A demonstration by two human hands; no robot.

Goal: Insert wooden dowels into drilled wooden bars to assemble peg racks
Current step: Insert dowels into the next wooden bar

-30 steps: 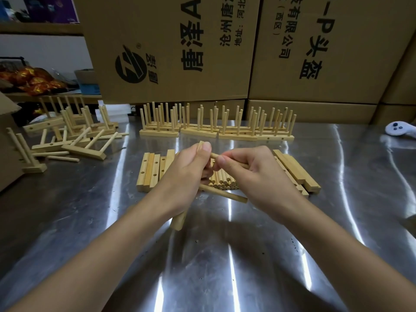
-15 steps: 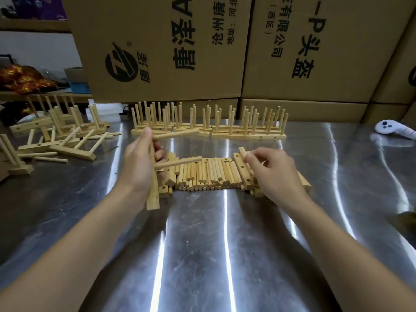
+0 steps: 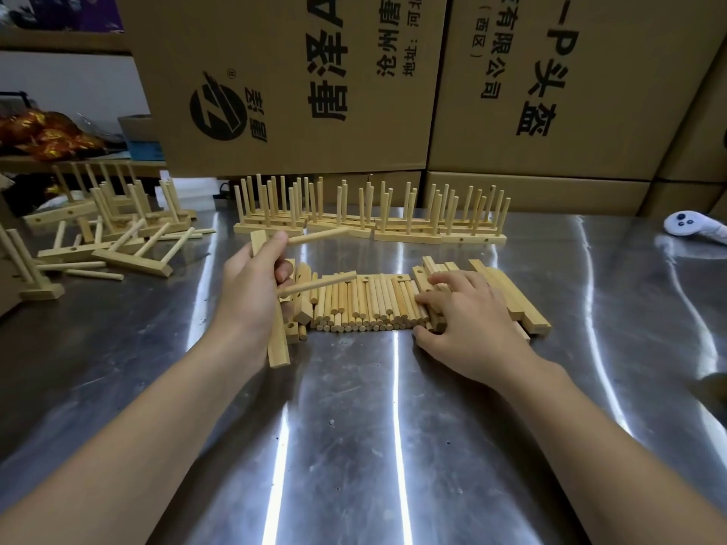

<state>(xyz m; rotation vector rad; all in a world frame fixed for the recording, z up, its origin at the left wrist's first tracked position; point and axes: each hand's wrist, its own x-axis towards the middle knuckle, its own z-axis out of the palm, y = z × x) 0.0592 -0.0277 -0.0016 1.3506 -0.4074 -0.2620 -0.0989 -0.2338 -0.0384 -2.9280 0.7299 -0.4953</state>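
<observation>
Closed cardboard boxes (image 3: pixel 283 72) wall the back of the steel table (image 3: pixel 354 446), their contents hidden. Before them stand finished peg racks (image 3: pixel 369 220), pegs upright. The left hand (image 3: pixel 251 293) clasps a drilled bar (image 3: pixel 279 344), its long axis running near to far, with two fitted dowels (image 3: pixel 318 283) jutting rightward. The right hand (image 3: pixel 468 324) rests its fingers on the loose dowels (image 3: pixel 366 304), which lie side by side mid-table, pointing away. Whether it pinches one is unclear.

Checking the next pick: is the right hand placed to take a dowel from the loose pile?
Probably yes: the right hand lies on the right end of the loose dowels, fingertips touching them, and nothing covers the pile.
</observation>
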